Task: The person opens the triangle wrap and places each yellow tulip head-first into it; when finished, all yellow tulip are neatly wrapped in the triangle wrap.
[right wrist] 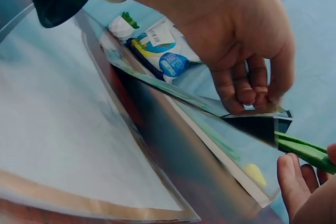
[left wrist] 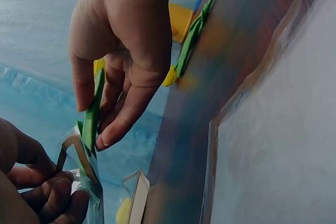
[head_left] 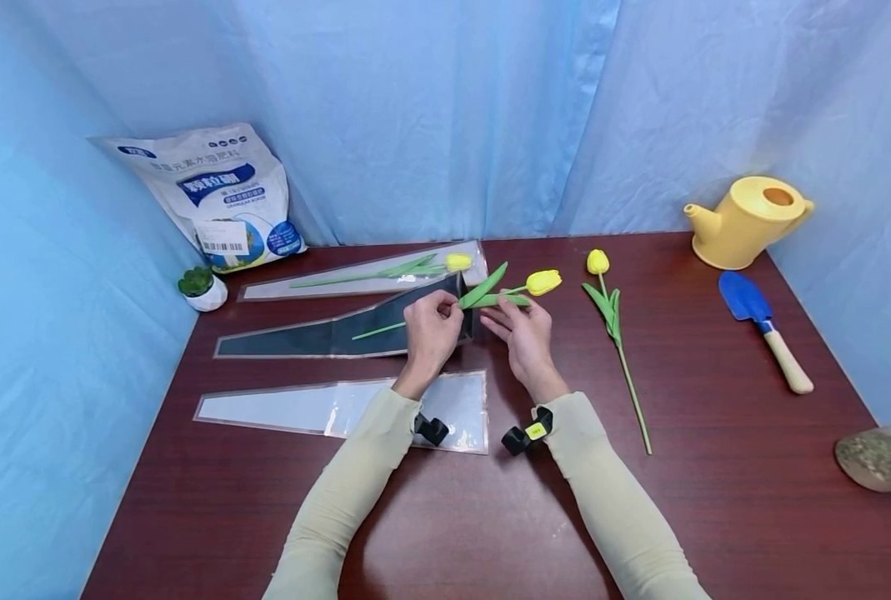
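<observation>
My left hand (head_left: 432, 329) pinches the open mouth of a black-backed clear flower sleeve (head_left: 287, 340), its edge lifted off the table. With my right hand (head_left: 528, 335) I hold a yellow artificial tulip (head_left: 543, 282) by its green leaves (right wrist: 307, 153). The tulip's stem lies within the sleeve, while bloom and upper leaves stick out past the mouth. Behind it, a white sleeve (head_left: 280, 289) contains another yellow tulip (head_left: 458, 262). Nearer me lies a flat white sleeve (head_left: 265, 409), partly covered by my left forearm.
One more yellow tulip (head_left: 616, 333) lies right of my hands. A yellow watering can (head_left: 745, 221), a blue trowel (head_left: 748, 300) and a bag of dried material (head_left: 880, 458) are farther right. At the back left stand a fertilizer bag (head_left: 212, 192) and a small potted succulent (head_left: 203, 292).
</observation>
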Demonstrator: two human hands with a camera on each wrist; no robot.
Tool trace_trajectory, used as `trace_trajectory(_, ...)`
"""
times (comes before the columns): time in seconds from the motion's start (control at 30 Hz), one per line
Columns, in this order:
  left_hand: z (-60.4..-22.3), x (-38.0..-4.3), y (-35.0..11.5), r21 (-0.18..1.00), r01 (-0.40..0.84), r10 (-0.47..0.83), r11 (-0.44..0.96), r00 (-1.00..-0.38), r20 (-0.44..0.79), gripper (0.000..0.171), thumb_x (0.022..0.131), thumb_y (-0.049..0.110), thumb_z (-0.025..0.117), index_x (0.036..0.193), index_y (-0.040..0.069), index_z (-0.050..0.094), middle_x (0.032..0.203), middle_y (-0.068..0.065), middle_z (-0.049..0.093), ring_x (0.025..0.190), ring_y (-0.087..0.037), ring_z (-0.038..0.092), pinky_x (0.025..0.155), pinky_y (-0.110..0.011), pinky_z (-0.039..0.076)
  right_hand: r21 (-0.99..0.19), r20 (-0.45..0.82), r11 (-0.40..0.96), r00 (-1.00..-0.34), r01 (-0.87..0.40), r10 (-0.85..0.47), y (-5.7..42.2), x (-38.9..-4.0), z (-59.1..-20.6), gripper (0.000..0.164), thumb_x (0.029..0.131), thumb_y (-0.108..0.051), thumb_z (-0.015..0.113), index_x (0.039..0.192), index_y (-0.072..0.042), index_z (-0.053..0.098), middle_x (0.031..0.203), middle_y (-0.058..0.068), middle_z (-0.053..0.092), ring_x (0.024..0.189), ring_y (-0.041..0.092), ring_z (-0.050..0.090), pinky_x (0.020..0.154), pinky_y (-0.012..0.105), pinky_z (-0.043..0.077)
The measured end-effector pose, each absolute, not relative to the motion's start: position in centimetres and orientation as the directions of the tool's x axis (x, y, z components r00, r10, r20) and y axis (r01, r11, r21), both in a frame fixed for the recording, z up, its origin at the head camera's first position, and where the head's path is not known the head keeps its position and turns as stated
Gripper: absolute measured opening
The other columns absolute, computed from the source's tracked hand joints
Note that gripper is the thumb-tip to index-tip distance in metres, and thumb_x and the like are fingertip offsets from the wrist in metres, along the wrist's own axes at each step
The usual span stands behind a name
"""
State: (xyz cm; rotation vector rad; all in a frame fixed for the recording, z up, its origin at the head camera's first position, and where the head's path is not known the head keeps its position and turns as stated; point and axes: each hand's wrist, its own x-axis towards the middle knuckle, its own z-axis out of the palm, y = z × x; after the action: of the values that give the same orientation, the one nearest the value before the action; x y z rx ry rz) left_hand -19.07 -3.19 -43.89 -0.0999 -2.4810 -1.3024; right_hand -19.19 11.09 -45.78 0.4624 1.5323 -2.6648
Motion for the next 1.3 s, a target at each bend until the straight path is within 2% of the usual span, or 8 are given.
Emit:
trace_trajectory(0.1, -43.9, -19.1, -3.3, 0.786, 0.22, -0.097, 0.578, -0.938, 0.333, 0.015, 0.088, 0.003, 0.061, 0.085, 0.002, 0.075, 0.071, -0.011, 0.071, 0.058, -0.021, 0.062, 0.06, -0.031, 0.051, -0.807, -0.306, -0.558, -0.945, 0.193, 0.115, 11.4, -19.2, -45.7, 0.033, 0.104, -0.02, 0.054, 0.129, 0.001, 0.051, 0.106, 0.002, 0.066, 0.09, 0.016, 0.074, 0.087, 0.033, 0.061)
trace_trajectory(0.2, -44.0, -19.1, -3.3, 0.785, 0.227, -0.092, 0.576, -0.936, 0.338, 0.015, 0.088, 0.003, 0.061, 0.084, 0.002, 0.075, 0.07, -0.011, 0.071, 0.058, -0.022, 0.062, 0.06, -0.031, 0.052, -0.781, -0.334, -0.59, -0.935, 0.204, 0.119, 11.6, -19.3, -45.6, 0.019, 0.105, -0.023, 0.049, 0.116, -0.008, 0.051, 0.108, 0.002, 0.061, 0.087, 0.017, 0.075, 0.083, 0.033, 0.062)
trace_trajectory(0.3, -44.0, -19.1, -3.3, 0.786, 0.235, -0.085, 0.571, -0.936, 0.342, 0.015, 0.088, 0.003, 0.06, 0.084, 0.002, 0.075, 0.07, -0.011, 0.071, 0.058, -0.022, 0.062, 0.061, -0.031, 0.052, -0.779, -0.347, -0.593, -0.928, 0.204, 0.136, 11.5, -19.3, -45.6, 0.01, 0.105, -0.022, 0.049, 0.107, -0.012, 0.049, 0.105, 0.002, 0.061, 0.083, 0.016, 0.075, 0.08, 0.032, 0.063)
trace_trajectory(0.5, -43.8, -19.1, -3.3, 0.783, 0.239, -0.083, 0.574, -0.935, 0.346, 0.015, 0.089, 0.003, 0.061, 0.084, 0.002, 0.075, 0.07, -0.011, 0.071, 0.057, -0.021, 0.061, 0.058, -0.028, 0.049, -0.776, -0.351, -0.591, -0.93, 0.222, 0.112, 10.9, -19.2, -45.7, 0.007, 0.102, -0.017, 0.056, 0.101, -0.009, 0.055, 0.09, -0.001, 0.071, 0.08, 0.014, 0.075, 0.076, 0.03, 0.063)
trace_trajectory(0.93, -43.8, -19.1, -3.2, 0.788, 0.256, -0.071, 0.559, -0.933, 0.354, 0.015, 0.089, 0.002, 0.061, 0.086, 0.001, 0.076, 0.07, -0.011, 0.072, 0.057, -0.021, 0.062, 0.058, -0.027, 0.05, -0.733, -0.394, -0.629, -0.915, 0.259, 0.083, 11.2, -19.2, -45.7, 0.007, 0.102, -0.016, 0.056, 0.104, -0.01, 0.052, 0.091, -0.001, 0.066, 0.082, 0.016, 0.075, 0.078, 0.031, 0.063)
trace_trajectory(1.3, -43.9, -19.0, -3.1, 0.782, 0.307, -0.029, 0.542, -0.923, 0.383, 0.015, 0.089, 0.001, 0.062, 0.091, -0.001, 0.077, 0.075, -0.013, 0.073, 0.059, -0.021, 0.063, 0.057, -0.026, 0.05, -0.727, -0.431, -0.607, -0.901, 0.321, 0.04, 10.2, -18.9, -46.0, 0.007, 0.101, -0.014, 0.057, 0.107, -0.01, 0.057, 0.085, -0.007, 0.072, 0.09, 0.01, 0.07, 0.073, 0.028, 0.06)
